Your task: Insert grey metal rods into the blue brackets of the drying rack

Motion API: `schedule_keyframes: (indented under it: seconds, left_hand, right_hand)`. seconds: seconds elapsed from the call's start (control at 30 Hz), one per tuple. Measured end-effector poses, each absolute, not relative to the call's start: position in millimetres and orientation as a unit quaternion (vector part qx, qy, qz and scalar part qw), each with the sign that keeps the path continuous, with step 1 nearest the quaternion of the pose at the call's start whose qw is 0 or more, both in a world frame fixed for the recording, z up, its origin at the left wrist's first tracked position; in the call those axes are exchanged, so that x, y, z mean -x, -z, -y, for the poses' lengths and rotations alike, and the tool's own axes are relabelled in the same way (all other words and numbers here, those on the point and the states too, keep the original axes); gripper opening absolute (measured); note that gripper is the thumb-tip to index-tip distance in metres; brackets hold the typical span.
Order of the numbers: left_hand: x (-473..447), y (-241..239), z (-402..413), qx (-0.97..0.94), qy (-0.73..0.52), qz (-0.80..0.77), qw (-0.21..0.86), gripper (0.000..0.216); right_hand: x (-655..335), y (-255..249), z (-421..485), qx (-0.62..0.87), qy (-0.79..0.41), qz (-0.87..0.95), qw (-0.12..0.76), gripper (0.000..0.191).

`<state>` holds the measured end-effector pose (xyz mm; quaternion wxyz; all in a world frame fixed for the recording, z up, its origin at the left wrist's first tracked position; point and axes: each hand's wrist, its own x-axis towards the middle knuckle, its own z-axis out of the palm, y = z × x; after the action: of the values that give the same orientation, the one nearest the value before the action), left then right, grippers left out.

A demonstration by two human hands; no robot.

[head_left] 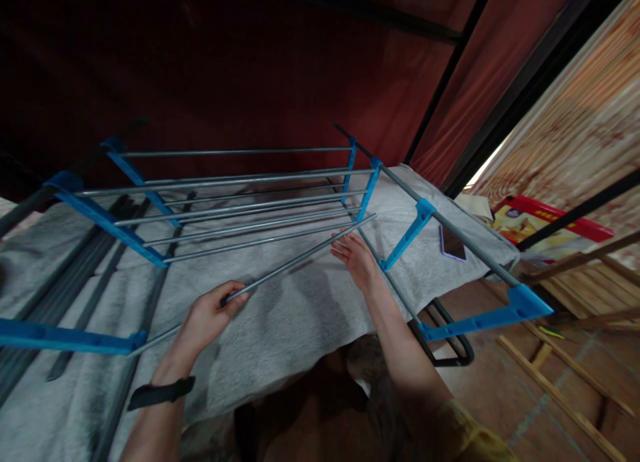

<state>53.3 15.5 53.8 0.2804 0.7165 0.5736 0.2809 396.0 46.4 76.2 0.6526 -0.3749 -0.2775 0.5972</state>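
My left hand [213,312] is closed around a thin grey metal rod [287,265], gripping it near its lower end. The rod slants up to the right across a partly assembled rack. Close to its upper end is my right hand [354,257], fingers spread and apart; whether they touch the rod I cannot tell. The rack has blue plastic brackets [407,239] on dark side tubes, with several thin crossbars [240,209] joining the far brackets. At lower left, another length of rod [157,340] meets a blue bracket [70,335]; my left wrist hides its continuation.
A grey cloth [280,342] covers the surface under the rack. Several loose dark tubes [65,275] lie at left. A phone [453,243] rests at right, near a red and yellow box [550,221]. Wooden frames [565,382] stand on the tiled floor.
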Motion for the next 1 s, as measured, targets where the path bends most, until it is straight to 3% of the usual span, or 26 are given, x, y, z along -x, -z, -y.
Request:
schedule_keyframes:
  seconds: [0.53,1.0]
  left_hand:
    - [-75,-64,-8,-0.711,-0.296,-0.546,0.329,0.038]
    - [-119,-89,13,-0.743,-0.347,-0.522,0.234,0.034]
  right_hand:
    - [-413,-104,-39,0.362,-0.472,0.294,0.748,0.023]
    - [-407,-158,-10,0.33,-0.411,0.294,0.797,0.021]
